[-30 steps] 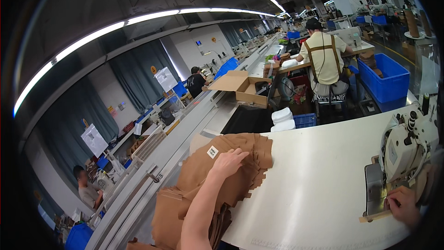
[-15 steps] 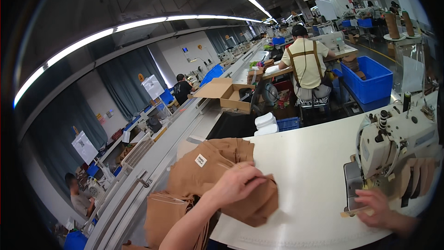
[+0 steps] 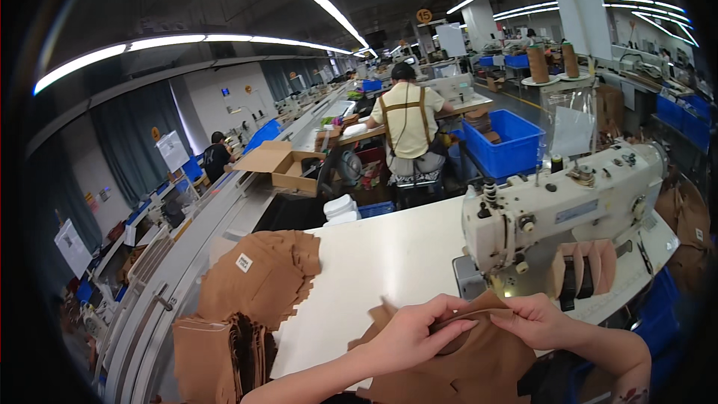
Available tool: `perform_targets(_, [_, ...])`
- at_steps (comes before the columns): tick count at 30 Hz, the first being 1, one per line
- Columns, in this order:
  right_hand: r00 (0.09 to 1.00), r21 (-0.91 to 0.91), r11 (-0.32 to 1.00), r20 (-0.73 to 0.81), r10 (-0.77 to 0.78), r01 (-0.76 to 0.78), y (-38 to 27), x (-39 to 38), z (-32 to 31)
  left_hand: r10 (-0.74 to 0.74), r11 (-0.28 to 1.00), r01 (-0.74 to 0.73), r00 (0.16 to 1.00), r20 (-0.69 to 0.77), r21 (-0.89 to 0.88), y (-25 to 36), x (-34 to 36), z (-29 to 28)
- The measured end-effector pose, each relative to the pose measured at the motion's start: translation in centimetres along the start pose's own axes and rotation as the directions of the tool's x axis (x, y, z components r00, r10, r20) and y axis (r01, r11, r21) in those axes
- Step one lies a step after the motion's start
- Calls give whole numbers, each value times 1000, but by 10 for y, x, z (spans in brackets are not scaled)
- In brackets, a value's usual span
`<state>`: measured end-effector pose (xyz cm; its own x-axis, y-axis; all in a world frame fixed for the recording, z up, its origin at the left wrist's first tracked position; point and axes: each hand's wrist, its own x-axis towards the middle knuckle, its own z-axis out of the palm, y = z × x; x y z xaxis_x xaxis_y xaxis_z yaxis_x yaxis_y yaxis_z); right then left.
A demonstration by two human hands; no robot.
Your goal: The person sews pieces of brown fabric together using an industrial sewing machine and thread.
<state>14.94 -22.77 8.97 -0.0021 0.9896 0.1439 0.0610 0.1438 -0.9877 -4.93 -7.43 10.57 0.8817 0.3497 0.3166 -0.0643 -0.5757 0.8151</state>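
Observation:
In front of me, low in the head view, a brown fabric piece (image 3: 467,374) hangs between my two hands. My left hand (image 3: 411,333) pinches its upper edge with thumb and fingers. Close by on the right, my right hand (image 3: 540,322) grips the same edge, which is folded and raised between them. Just beyond my hands stands a white sewing machine (image 3: 561,206) on the white tabletop (image 3: 366,258). To the left lies a fanned pile of brown fabric pieces (image 3: 262,277) with a white label on top. A thicker folded stack (image 3: 206,355) sits nearer to me.
Small brown pieces (image 3: 602,265) with black strips stand beside the machine, near scissors (image 3: 644,256). Past the table are an open cardboard box (image 3: 295,176), white bundles (image 3: 342,209) and a blue bin (image 3: 505,146). A seated co-worker (image 3: 407,123) has their back to me. Thread cones (image 3: 538,65) stand far right.
My view has swung right. My left hand has brought a brown piece from the pile toward me, and my right hand has left the machine's needle area and taken hold of it too.

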Motion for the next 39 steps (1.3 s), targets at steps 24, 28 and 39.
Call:
perform_targets(24, [958,356,928,-212,194,-109,60,-36,-57,-593,757,631,773,226,-169,-25,-92,6])
perform_targets(28, [963,169,980,-230,141,-103,49,-41,-56,-550,738,629,770,325,-243,-43,-106,39])
perform_targets(39, [973,-339,936,-163,-162,99,0,-52,-30,-367,771,248,926,-90,-587,-37,-101,112])
